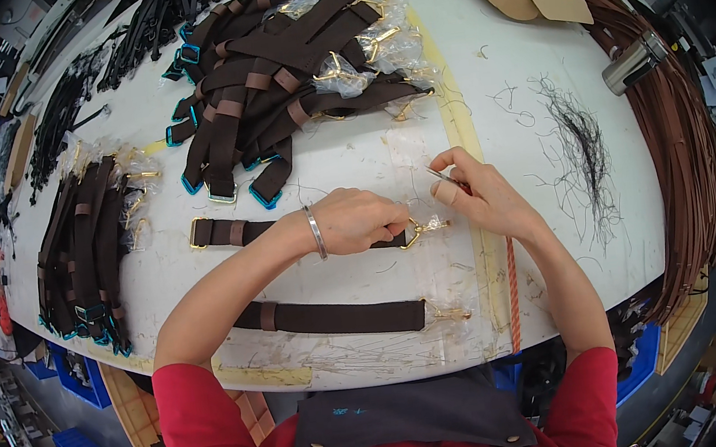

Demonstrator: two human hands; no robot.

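Note:
A dark brown webbing strap [262,232] lies across the table in front of me, with a brown leather loop on it and gold-coloured metal fittings at its ends. My left hand [364,219] is closed on this strap near its right end, beside a gold ring [413,233]. To the right, my right hand [483,195] grips a small pointed metal tool [438,174], apart from the strap. Its kind is mostly hidden by my fingers. A second dark brown strap [347,317] lies nearer to me, its gold hook [452,313] wrapped in clear plastic.
A big heap of similar straps [254,85] lies at the back, and a smaller bundle [87,245] at the left. Loose dark threads [581,154] are scattered at the right, near a metal cylinder [633,62] and long brown strips [684,142]. An orange cord [513,294] runs below my right hand.

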